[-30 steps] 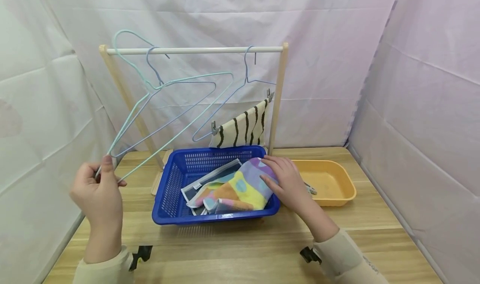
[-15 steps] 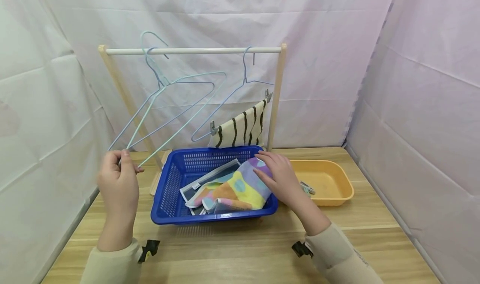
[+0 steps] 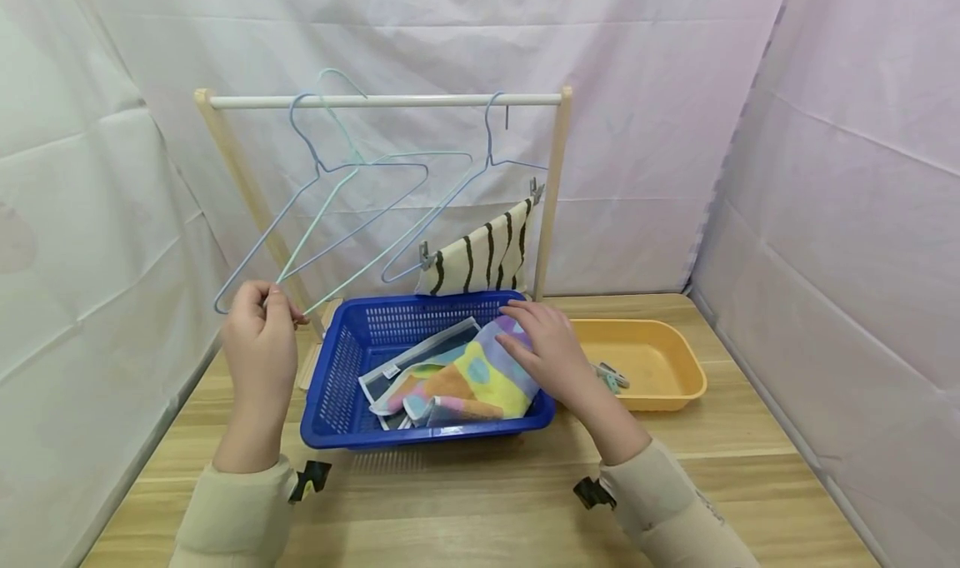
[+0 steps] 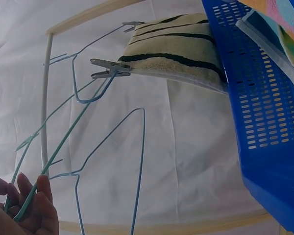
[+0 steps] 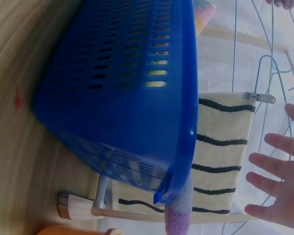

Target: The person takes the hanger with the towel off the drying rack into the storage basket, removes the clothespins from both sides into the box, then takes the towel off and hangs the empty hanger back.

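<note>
My left hand (image 3: 258, 343) grips a mint-green wire hanger (image 3: 303, 236) by its lower left corner. The hanger's hook stands at the white rail, its top above the rail; whether it touches is unclear. In the left wrist view, fingers curl round the green wire (image 4: 63, 139). My right hand (image 3: 547, 347), fingers spread, is over the right edge of the blue basket (image 3: 420, 436), beside a multicoloured towel (image 3: 480, 372). An empty blue hanger (image 3: 262, 241) hangs on the rail's left part. Further right, another blue hanger (image 3: 442, 208) bears a black-striped cream towel (image 3: 480, 256) with metal clips.
The wooden rack's white rail (image 3: 420, 100) spans behind the basket. A white-edged dark mesh item (image 3: 420, 356) lies in the basket. At right stands a yellow tray (image 3: 660, 372) with several small clips (image 3: 611, 376). White cloth (image 3: 637, 176) encloses the table (image 3: 450, 510).
My left hand has moved right with the green hanger, whose hook has shifted right along the rail and lower. The right hand has barely moved.
</note>
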Motion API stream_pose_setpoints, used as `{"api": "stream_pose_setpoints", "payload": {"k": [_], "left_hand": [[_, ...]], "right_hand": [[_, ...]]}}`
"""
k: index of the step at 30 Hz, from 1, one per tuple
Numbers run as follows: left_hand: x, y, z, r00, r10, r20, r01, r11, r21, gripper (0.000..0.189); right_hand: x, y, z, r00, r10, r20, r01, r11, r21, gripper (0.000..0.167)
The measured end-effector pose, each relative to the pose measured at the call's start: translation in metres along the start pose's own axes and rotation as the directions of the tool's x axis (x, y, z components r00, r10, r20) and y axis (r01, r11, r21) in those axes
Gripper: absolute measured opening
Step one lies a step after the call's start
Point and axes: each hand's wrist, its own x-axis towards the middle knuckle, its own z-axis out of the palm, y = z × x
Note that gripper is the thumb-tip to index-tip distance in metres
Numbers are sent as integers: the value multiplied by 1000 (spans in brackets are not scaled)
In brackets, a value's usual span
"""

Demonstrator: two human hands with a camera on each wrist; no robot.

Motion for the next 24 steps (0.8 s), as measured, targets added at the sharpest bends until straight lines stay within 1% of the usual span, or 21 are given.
{"api": "stream_pose_setpoints", "payload": {"k": [6,13,20,24], "left_hand": [[5,3,3,999,-18,27,17,1000,24,24],[9,5,8,997,-34,62,30,998,61,27],[12,1,12,996,-21,85,13,995,100,27],[11,-2,14,995,-13,100,0,991,132,29]], "right_hand": [[4,-3,1,999,24,46,-23,1000,-9,45],[7,-5,3,996,46,81,-45,999,-11,49],[10,-9,2,989,83,120,-81,997,-22,52],[10,-11,2,986,84,145,-79,996,-35,55]]}}
